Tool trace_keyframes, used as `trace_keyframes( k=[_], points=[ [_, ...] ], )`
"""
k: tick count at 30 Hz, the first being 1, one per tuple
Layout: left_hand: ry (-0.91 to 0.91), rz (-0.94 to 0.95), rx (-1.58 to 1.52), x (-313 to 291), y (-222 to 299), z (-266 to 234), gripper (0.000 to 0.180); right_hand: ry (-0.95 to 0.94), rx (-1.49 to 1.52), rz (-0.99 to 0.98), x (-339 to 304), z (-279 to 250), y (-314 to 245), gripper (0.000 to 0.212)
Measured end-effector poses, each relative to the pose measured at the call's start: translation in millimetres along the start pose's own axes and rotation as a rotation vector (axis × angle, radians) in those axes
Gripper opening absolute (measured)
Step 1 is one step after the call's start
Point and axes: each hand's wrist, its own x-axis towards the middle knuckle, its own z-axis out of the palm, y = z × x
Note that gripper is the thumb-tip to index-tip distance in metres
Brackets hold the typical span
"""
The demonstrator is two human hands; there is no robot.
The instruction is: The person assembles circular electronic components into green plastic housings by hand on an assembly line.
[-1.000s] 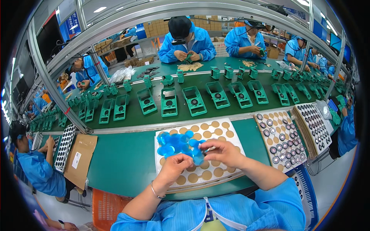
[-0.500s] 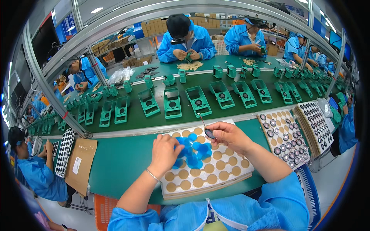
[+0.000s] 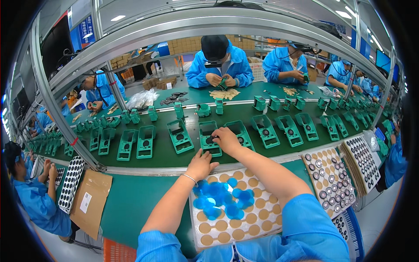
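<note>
My right hand reaches over a green plastic housing on the dark green belt. Its fingertips are pinched on a small round black speaker inside the housing; the fingers partly hide it. My left hand lies at the belt's near edge, just short of that housing, fingers apart and holding nothing. Below it, translucent blue film discs lie loosely heaped on a white sheet of tan round pads.
More green housings line the belt, with smaller green parts behind them. At right lies a board of round dark-rimmed parts; a cardboard sheet lies at left. A metal frame spans overhead. Several co-workers in blue sit around.
My right hand has carried the speaker forward and left, from above the sheet to the housing. My left hand has left the blue discs and moved forward to the belt edge. The view has shifted.
</note>
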Motion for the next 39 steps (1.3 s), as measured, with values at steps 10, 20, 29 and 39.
trace_keyframes(
  k=[10,20,29,39],
  points=[
    [0.021,-0.029,0.021,-7,9,-9,0.054,-0.077,-0.228,-0.174,6,37,12,0.011],
    [-0.018,-0.021,-0.018,-5,13,-11,0.054,-0.074,-0.280,-0.229,-1,37,21,0.017],
    [-0.070,-0.011,-0.021,-4,15,-16,0.054,-0.285,-0.486,-0.315,-10,18,15,0.037],
    [-0.163,-0.048,-0.052,7,18,-17,0.054,-0.525,-0.511,-0.160,-4,-1,8,0.054]
  ],
)
